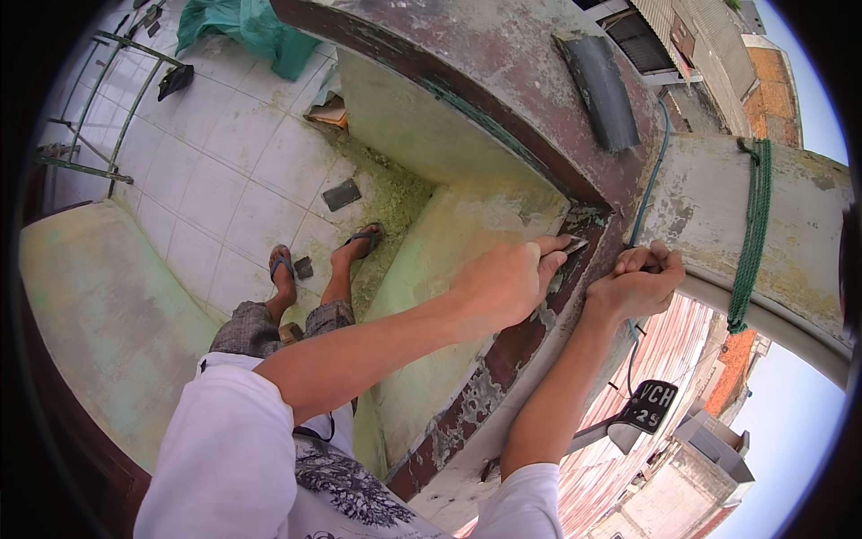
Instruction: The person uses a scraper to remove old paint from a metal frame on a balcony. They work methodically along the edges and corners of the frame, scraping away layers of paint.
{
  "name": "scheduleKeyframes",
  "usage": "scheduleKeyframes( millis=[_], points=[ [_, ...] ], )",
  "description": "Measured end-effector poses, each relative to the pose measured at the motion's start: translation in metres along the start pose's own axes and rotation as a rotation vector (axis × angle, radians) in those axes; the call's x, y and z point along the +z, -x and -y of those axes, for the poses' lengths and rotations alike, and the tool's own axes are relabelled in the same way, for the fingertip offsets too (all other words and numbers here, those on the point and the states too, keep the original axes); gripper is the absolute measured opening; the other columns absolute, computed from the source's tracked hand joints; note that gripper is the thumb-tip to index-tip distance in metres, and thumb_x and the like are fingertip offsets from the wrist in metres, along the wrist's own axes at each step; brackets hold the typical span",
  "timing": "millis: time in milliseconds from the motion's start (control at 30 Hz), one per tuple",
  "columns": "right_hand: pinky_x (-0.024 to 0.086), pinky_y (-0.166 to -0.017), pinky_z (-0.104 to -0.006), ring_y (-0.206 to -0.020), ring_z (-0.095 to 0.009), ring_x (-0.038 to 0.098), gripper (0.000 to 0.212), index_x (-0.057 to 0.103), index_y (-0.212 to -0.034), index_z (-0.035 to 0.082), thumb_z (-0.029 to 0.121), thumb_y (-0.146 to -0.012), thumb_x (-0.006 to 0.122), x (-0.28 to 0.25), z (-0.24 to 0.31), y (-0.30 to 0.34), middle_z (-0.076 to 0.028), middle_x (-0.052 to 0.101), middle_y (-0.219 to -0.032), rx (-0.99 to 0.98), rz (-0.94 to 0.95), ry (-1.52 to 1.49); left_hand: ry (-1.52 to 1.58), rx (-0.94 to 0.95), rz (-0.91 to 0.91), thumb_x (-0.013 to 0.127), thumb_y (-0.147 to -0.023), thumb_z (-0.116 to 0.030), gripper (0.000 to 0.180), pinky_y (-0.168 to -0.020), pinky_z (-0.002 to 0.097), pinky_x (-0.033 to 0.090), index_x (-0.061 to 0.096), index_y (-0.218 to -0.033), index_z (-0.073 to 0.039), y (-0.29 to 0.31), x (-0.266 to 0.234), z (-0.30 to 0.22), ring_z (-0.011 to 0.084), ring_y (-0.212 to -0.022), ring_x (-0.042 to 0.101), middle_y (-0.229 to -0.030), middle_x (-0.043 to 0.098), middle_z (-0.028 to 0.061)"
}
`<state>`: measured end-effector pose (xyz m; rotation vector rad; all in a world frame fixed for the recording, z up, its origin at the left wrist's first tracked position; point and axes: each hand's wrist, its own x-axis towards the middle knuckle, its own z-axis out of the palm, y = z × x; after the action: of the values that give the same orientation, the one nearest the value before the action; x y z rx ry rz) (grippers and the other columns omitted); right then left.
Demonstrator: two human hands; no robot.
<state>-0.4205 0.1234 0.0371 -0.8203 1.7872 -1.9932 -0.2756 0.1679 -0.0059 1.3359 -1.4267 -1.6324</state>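
My left hand (505, 286) is closed round a scraper (577, 243), and its handle is hidden in the fist. Only a short metal blade shows past the thumb and forefinger, against the top of a low wall (516, 346) with peeling dark red paint. On the outer side of that wall, my right hand (639, 277) is curled, with its fingers folded inward. Whether anything is inside them is hidden. A thin blue cable (648, 193) runs down behind this hand and shows again below it.
A dark curved tile-like piece (600, 90) lies on the wider ledge. Green rope (754, 229) is tied round the beam at right. Beyond the wall hangs a black lamp-like fitting (645, 409) above roofs. Grey scraps (341, 195) and dust lie on the tiled floor (224, 189).
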Motion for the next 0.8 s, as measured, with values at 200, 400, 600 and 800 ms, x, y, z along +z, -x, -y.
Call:
scheduleKeyframes(
  millis=[200,400,600,800],
  points=[
    [0.029,-0.044,-0.0283,-0.045,-0.014,0.04,0.037,0.062,-0.079,0.0,0.028,-0.103,0.056,0.004,0.0,0.0,-0.005,0.045,-0.054,0.029,-0.011,-0.003,0.029,-0.028,-0.002,0.049,-0.113,-0.035,0.042,-0.088,0.0529,0.057,0.068,-0.141,-0.01,-0.003,-0.004,0.0,0.0444,-0.099,0.074,-0.108,0.076,0.0265],
    [0.029,-0.044,-0.0283,-0.045,-0.013,0.04,0.037,0.062,-0.08,0.0,0.028,-0.102,0.055,0.005,0.001,0.003,-0.005,0.044,-0.054,-0.015,-0.008,0.009,0.071,0.04,-0.032,0.049,-0.113,-0.035,0.043,-0.088,0.0497,0.057,0.065,-0.145,-0.01,0.028,0.015,0.024,0.0431,-0.099,0.075,-0.105,0.076,0.026],
    [0.03,-0.045,-0.0283,-0.046,-0.013,0.039,0.037,0.062,-0.08,0.0,0.03,-0.101,0.055,0.005,0.001,-0.001,-0.004,0.043,-0.054,-0.021,-0.014,0.043,0.18,-0.138,0.132,0.05,-0.113,-0.034,0.043,-0.089,0.0503,0.058,0.064,-0.147,-0.011,0.034,-0.002,0.004,0.0434,-0.097,0.075,-0.102,0.077,0.0254],
    [0.03,-0.046,-0.0284,-0.046,-0.014,0.039,0.037,0.062,-0.081,0.0,0.031,-0.1,0.056,0.003,0.002,0.001,-0.005,0.043,-0.054,-0.016,0.01,0.038,0.054,-0.161,0.237,0.052,-0.113,-0.037,0.044,-0.081,0.0465,0.055,0.064,-0.149,-0.015,0.043,-0.03,-0.001,0.0367,-0.078,0.07,-0.085,0.072,0.0222]
  ],
)
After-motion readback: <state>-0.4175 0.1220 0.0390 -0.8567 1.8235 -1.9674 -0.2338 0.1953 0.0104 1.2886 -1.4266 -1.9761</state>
